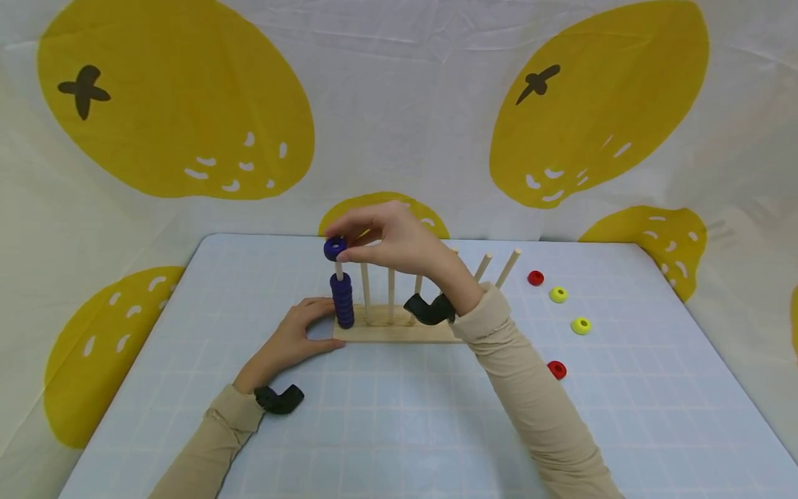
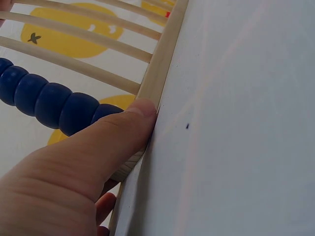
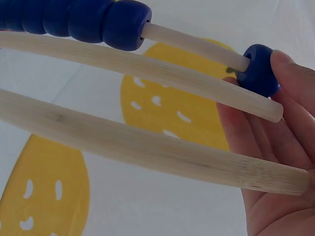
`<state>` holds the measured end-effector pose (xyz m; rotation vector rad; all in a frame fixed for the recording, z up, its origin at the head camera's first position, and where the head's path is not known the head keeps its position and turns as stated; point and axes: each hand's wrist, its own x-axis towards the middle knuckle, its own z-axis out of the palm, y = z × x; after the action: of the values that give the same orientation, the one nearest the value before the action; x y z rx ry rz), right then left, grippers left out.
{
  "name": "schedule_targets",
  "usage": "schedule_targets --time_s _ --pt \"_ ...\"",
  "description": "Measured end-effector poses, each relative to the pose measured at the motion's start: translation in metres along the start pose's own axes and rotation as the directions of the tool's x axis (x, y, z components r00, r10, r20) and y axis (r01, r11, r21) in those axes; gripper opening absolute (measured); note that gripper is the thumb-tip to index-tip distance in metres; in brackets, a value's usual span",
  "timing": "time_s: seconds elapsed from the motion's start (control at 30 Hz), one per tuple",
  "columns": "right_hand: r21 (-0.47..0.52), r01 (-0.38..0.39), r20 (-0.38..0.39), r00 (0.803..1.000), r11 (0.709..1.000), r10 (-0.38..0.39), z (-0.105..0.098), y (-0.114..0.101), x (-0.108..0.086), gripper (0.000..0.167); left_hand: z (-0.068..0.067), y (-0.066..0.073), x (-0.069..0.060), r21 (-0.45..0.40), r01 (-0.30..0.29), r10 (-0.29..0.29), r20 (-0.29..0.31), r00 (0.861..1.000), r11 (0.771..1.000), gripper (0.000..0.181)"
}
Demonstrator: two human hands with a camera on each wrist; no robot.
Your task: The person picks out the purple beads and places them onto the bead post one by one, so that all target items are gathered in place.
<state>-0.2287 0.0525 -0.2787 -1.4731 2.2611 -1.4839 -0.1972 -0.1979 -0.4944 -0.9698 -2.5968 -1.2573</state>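
A wooden peg stand (image 1: 399, 334) with several upright pegs stands on the table. Its leftmost peg carries a stack of dark blue beads (image 1: 342, 301). My right hand (image 1: 402, 239) pinches one more blue bead (image 1: 335, 248) between thumb and fingers at that peg's top. In the right wrist view the peg's tip enters the hole of this blue bead (image 3: 258, 71), with bare peg between it and the stack. My left hand (image 1: 291, 341) grips the left end of the base, its thumb (image 2: 140, 110) on the front edge; its other fingers are mostly hidden.
To the right of the stand lie two red beads (image 1: 535, 278) and two yellow beads (image 1: 581, 326), apart from each other. The other pegs (image 1: 391, 294) rise bare beside the stack, some partly behind my right arm. A lemon-print cloth (image 1: 399, 104) hangs behind the table.
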Motion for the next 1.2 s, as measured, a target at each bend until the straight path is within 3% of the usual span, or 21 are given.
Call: schedule_targets --time_s 0.37,0.63,1.2 --pt "0.01 -0.03 -0.022 0.999 1.0 0.03 -0.0008 -0.0009 0.0003 0.027 -0.0002 0.0024 0.0003 -0.013 0.021 -0.021 0.005 1.0 1.0 0.064" --pt "0.026 -0.041 -0.041 0.998 0.999 0.042 -0.0001 -0.001 0.0002 0.025 -0.0003 0.001 0.0005 0.001 -0.023 0.023 -0.01 1.0 1.0 0.065" --pt "0.001 -0.009 -0.043 0.999 1.0 0.009 0.0003 0.0022 -0.0003 0.023 -0.0011 0.0013 -0.0001 -0.01 -0.02 0.02 -0.005 1.0 1.0 0.064"
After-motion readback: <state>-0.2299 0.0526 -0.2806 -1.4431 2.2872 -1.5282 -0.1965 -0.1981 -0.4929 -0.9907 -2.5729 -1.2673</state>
